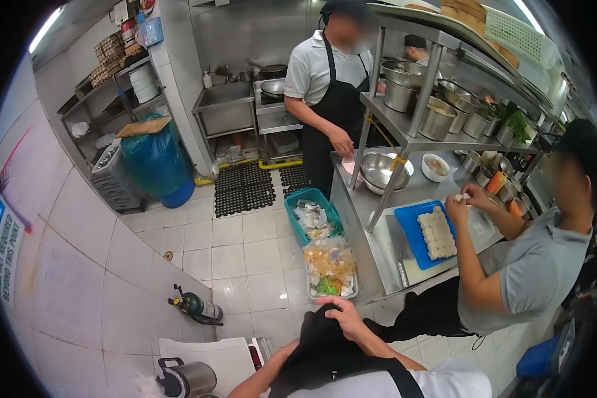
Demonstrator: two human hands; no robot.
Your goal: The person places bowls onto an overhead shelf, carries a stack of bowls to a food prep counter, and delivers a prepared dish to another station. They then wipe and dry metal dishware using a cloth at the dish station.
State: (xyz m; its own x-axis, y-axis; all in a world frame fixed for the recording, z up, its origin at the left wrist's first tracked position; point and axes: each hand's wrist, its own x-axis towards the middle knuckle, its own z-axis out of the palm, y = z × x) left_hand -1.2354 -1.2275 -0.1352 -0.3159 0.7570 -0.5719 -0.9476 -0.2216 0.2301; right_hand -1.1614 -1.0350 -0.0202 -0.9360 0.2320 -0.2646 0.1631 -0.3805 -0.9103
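Observation:
At the bottom centre my right hand (343, 317) is closed on the upper edge of a black cloth (318, 358), which looks like part of the apron on my body. My left hand (286, 351) is mostly hidden behind the same cloth; only the wrist and forearm show clearly. Just beyond my hands, a clear bin (307, 284) of food scraps and plastic stands on the floor. Behind it is a teal crate (294, 215) with more waste. To the left lies a white surface (225, 351) with a steel jug (196, 379) on it.
A co-worker (537, 265) at the right holds something small above a blue tray (418, 245) of pale dumplings. Another person (328, 86) stands behind the steel counter (361, 249). A fire extinguisher (199, 306) stands at the left wall; black mats (245, 189) lie farther back.

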